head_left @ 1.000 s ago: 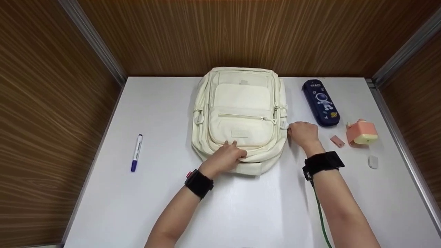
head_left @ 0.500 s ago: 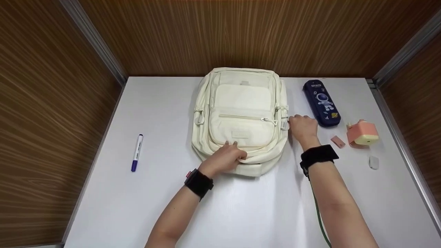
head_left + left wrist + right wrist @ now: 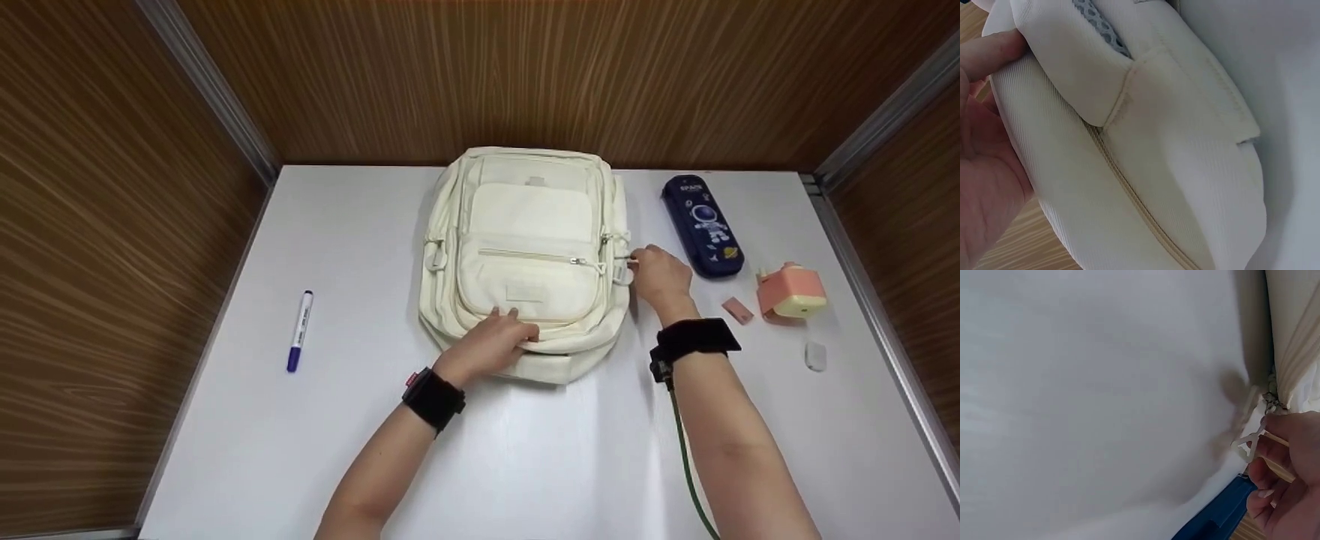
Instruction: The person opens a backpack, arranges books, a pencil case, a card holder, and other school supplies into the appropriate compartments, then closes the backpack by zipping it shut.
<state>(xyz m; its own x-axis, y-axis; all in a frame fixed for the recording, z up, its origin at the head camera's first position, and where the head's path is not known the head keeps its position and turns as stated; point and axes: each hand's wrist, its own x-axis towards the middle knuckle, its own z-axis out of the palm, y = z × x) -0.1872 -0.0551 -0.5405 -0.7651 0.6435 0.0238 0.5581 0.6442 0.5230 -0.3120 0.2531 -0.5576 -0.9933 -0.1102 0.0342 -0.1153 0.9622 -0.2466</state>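
Observation:
A cream backpack (image 3: 532,214) lies front up on the white table, in the middle of the head view. My left hand (image 3: 487,345) grips its near edge, with the thumb bent against the fabric and two fingertips showing over the front. At the bag's right side, my right hand (image 3: 662,283) pinches a pale looped zipper pull (image 3: 1251,451), seen plainly in the right wrist view. In the left wrist view a beige zipper (image 3: 1140,205) runs along the bag's side and looks closed there.
A dark blue pencil case (image 3: 703,225) with an astronaut print lies right of the bag. Near it are a pink-and-yellow sharpener (image 3: 791,291), a small pink block (image 3: 738,310) and a small whitish piece (image 3: 815,356). A marker (image 3: 300,330) lies at left. Wood-grain panels (image 3: 540,82) enclose the table.
My right hand has moved a little toward the back along the bag's right side. My left hand keeps its grip in the same place.

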